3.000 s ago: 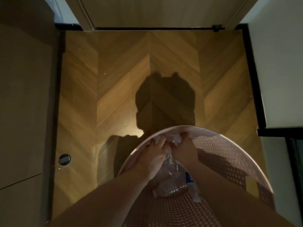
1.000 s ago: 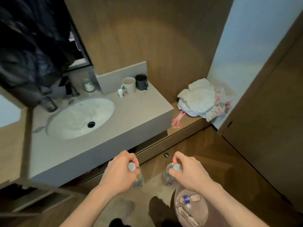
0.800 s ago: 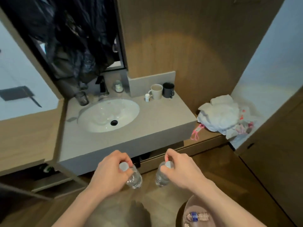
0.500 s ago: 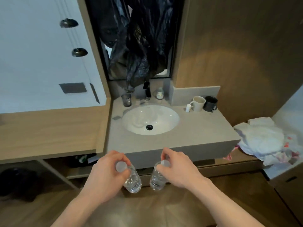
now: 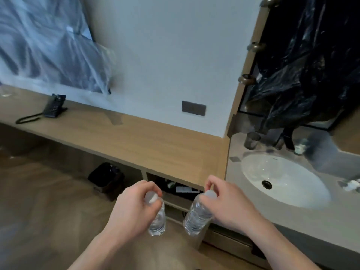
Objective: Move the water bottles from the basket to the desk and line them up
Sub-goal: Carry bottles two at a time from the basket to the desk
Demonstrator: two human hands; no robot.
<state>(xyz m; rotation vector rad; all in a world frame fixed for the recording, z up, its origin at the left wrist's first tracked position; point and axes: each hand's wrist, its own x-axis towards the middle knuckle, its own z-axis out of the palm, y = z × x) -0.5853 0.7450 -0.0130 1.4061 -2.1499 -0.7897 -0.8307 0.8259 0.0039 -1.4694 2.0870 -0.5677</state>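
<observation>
My left hand [image 5: 129, 211] grips a clear water bottle [image 5: 157, 221] by its white-capped neck, so the bottle hangs below the fingers. My right hand [image 5: 228, 205] holds a second clear bottle [image 5: 196, 217] the same way, tilted a little to the left. Both bottles hang over the wooden floor, just in front of the long wooden desk [image 5: 136, 139]. The basket is out of view.
A black phone [image 5: 53, 106] with a coiled cord stands on the desk's left part. A grey counter with a white sink [image 5: 282, 180] and a glass [image 5: 251, 140] adjoins the desk on the right. A dark bin [image 5: 107, 180] sits under the desk. Plastic sheeting hangs at upper left.
The view has swung left from the sink to the wooden desk. Both hands keep hold of their bottles at about the same height; the basket has dropped out of view.
</observation>
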